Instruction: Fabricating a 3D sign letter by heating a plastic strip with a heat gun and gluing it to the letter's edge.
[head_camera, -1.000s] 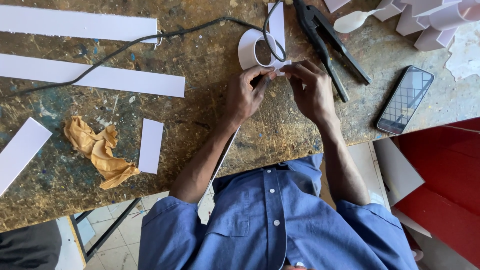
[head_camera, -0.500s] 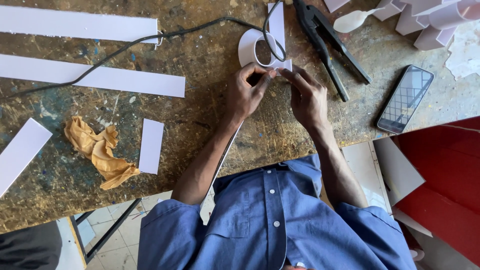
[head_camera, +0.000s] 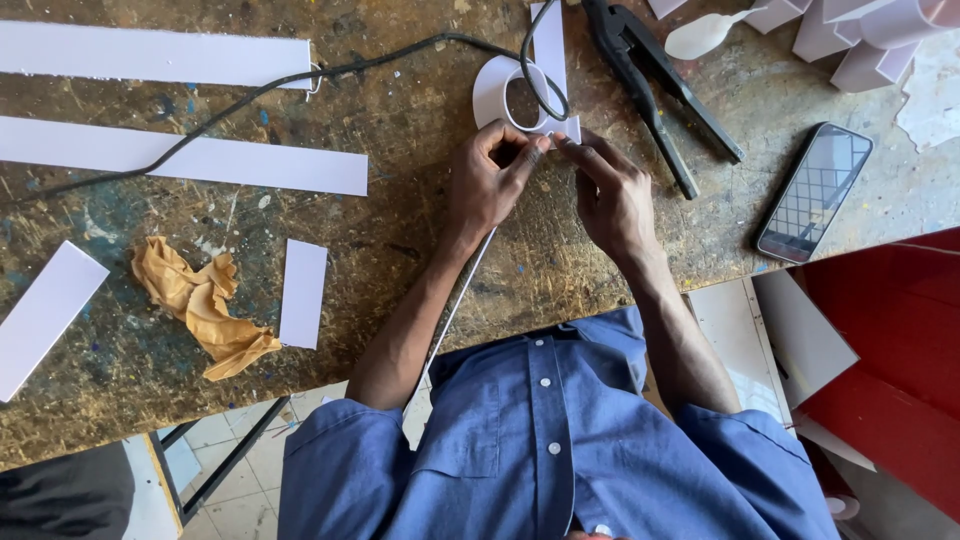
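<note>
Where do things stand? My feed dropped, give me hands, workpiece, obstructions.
Left hand and right hand both pinching the curled white strip. Strip looped on the workbench. Black cable lies across the loop; black pliers close beside.

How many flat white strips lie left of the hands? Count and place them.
4. Top long strip and lower long strip upper left; angled strip at the left edge; short strip beside the crumpled brown paper. Others may lie off-frame.

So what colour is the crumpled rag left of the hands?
Tan-orange, clearest in the head view: crumpled rag.
</note>
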